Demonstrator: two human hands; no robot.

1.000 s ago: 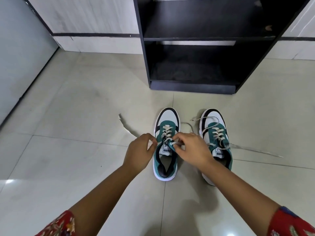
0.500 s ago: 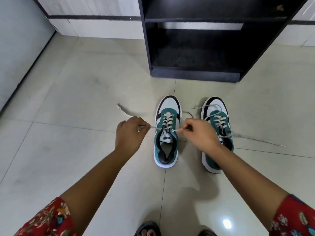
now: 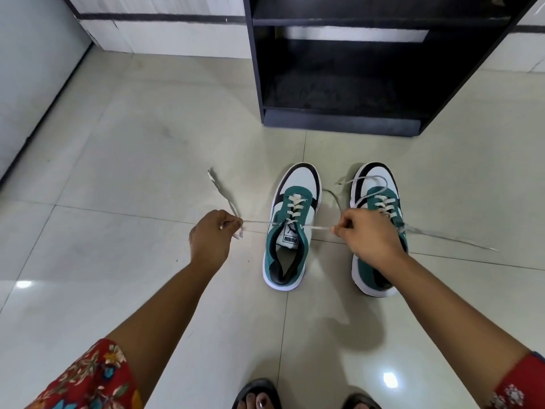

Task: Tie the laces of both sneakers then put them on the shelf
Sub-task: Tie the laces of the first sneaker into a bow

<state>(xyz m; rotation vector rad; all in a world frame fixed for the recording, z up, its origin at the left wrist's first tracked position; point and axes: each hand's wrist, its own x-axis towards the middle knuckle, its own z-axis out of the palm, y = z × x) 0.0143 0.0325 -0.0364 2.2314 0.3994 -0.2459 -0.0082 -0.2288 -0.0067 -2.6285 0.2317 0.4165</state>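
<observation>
Item, floor (image 3: 124, 160): pale glossy tile, carrying all that follows. Item, left hand (image 3: 211, 239), at 9 o'clock of the near sneaker: closed on one end of its lace, the loose tail trailing toward 11 o'clock. Item, left sneaker (image 3: 290, 228), teal and white, toe toward 12 o'clock: lace (image 3: 259, 222) drawn taut sideways across the tongue, no bow formed. Item, right hand (image 3: 368, 236), at 3 o'clock of that sneaker: pinching the other end of the same lace. Item, right sneaker (image 3: 379, 231), partly behind the right hand: laces slack, ends strewn on the floor, untied. Item, shelf (image 3: 342, 125), black, at 12 o'clock, lower bay holding no shoes. Progress, by judgement: first knot only begun; second sneaker and both placements remain.
</observation>
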